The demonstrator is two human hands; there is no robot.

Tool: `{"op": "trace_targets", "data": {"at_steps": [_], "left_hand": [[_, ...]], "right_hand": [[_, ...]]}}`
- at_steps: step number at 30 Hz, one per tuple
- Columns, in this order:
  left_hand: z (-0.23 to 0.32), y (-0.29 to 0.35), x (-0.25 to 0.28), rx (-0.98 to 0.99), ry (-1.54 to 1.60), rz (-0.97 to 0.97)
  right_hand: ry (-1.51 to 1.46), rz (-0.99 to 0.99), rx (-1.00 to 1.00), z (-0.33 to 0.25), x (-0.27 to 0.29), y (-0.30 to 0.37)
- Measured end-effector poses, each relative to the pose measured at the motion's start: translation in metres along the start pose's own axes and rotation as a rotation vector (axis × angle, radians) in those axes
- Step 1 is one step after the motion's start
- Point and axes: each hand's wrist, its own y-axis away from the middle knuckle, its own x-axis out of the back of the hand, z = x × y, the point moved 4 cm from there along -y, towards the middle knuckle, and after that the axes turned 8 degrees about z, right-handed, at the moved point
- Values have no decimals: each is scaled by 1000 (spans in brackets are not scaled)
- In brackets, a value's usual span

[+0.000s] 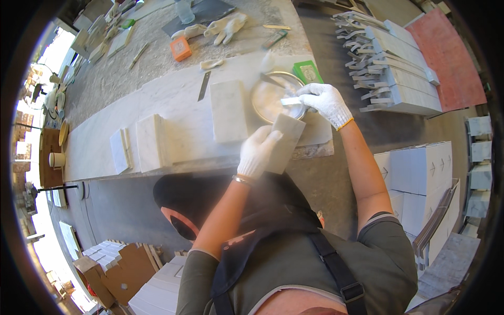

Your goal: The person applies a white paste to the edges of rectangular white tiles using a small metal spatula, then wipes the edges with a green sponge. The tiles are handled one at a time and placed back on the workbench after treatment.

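Observation:
My left hand (257, 152), in a white knit glove, grips a grey-white stone tile (287, 137) by its left edge and holds it tilted at the bench's near edge. My right hand (326, 105), gloved the same way, pinches a small pale flat block (291, 101) above a round metal-rimmed pan (253, 98). Whitish, cloudy contents fill the pan, and a dark flat blade (271, 80) leans at its far rim. Left of the pan lies a stack of white marble tiles (228, 111). A green box (307, 72) stands just beyond my right hand.
More marble tiles (150, 143) stand farther left on the slab, near a thin dark metal strip (203, 86). An orange box (180, 49) and loose work gloves (226, 27) lie farther back. Strapped white stacks (396, 68) and white cartons (420, 168) stand on the right.

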Motion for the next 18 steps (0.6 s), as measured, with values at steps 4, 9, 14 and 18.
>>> {"op": "trace_targets", "data": {"at_steps": [4,9,14,18], "left_hand": [[-1,0,1,8,-8,-1],[-2,0,1,18,-8,-7],[3,2,2,30,9,-18],[6,3,2,20,17,-11]], "right_hand": [[-234,-101,-92,8,-6,-4],[-303,-96,-209,8,8,6],[-322,-110,-193,-4,13,14],[-284,-117,-133,-12,13,19]]}}
